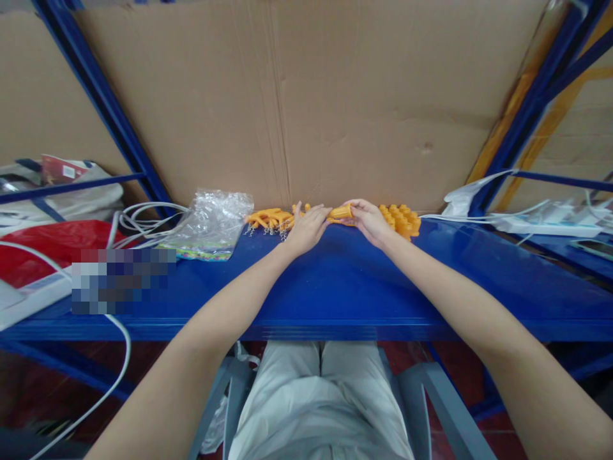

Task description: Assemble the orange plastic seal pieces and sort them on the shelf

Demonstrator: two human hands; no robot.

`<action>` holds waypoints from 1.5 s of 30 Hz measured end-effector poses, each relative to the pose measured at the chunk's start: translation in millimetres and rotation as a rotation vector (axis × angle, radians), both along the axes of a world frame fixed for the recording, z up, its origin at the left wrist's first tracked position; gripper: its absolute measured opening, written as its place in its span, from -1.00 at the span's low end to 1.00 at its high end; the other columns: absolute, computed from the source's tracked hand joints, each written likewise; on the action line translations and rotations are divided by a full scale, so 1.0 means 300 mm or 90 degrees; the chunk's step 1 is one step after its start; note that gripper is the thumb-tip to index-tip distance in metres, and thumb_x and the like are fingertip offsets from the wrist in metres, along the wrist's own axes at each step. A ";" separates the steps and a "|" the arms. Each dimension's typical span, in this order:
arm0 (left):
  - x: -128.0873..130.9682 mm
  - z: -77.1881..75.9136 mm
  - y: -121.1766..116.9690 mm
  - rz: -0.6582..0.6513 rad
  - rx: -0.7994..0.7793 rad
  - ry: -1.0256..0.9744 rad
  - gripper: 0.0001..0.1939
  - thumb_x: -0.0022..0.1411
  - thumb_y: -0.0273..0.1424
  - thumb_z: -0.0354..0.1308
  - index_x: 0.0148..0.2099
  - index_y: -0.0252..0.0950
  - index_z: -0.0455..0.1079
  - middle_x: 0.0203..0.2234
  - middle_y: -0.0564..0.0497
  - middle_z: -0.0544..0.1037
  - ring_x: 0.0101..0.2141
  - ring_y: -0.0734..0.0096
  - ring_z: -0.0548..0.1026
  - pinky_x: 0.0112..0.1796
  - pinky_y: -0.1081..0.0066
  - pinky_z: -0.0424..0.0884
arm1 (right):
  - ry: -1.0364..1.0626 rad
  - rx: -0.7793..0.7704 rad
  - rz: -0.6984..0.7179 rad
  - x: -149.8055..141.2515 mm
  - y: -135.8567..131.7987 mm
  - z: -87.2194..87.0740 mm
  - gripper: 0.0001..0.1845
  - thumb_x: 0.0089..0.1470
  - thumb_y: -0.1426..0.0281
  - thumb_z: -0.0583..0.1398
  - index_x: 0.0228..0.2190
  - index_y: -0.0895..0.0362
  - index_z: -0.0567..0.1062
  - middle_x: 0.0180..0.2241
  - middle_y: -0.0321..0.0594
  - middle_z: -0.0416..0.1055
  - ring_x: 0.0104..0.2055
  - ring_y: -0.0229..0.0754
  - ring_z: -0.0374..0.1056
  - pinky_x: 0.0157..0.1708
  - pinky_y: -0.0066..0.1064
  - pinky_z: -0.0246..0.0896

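A small ribbed orange plastic piece [341, 212] lies sideways between my two hands, just above the blue table. My right hand [370, 222] grips its right end with thumb and fingers. At the other end, the fingertips of my left hand [309, 230] close on it, partly hidden, with one finger sticking up. Beside my left hand is a pile of orange branching pieces [271, 218] with thin metal spirals at their lower ends. Next to my right hand stands a tight cluster of orange knobbly pieces [401, 220], partly covered by that hand.
A clear plastic bag [215, 220] and white cables [148, 214] lie on the left of the blue table [330, 287], near a red bag [52, 246]. A cardboard wall [335, 102] stands behind. On the right are a white power strip [536, 222] and a phone [594, 248].
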State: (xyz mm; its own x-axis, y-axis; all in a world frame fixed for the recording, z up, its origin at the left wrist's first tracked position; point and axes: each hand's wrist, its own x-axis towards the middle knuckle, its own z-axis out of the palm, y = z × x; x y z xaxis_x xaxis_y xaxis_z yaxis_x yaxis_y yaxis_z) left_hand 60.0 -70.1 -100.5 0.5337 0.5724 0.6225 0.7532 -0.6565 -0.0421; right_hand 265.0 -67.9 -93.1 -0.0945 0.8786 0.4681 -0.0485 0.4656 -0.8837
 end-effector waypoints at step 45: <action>0.010 0.025 -0.003 -0.044 0.032 0.037 -0.68 0.40 -0.30 -0.04 -0.21 -0.24 0.53 -0.31 -0.14 0.68 -0.18 0.05 0.56 -0.02 -0.03 0.23 | -0.875 0.467 -0.258 -0.004 -0.085 0.018 -0.72 0.40 0.36 0.03 -0.10 0.17 0.51 -0.12 0.07 0.57 -0.05 0.08 0.38 0.12 -0.07 -0.03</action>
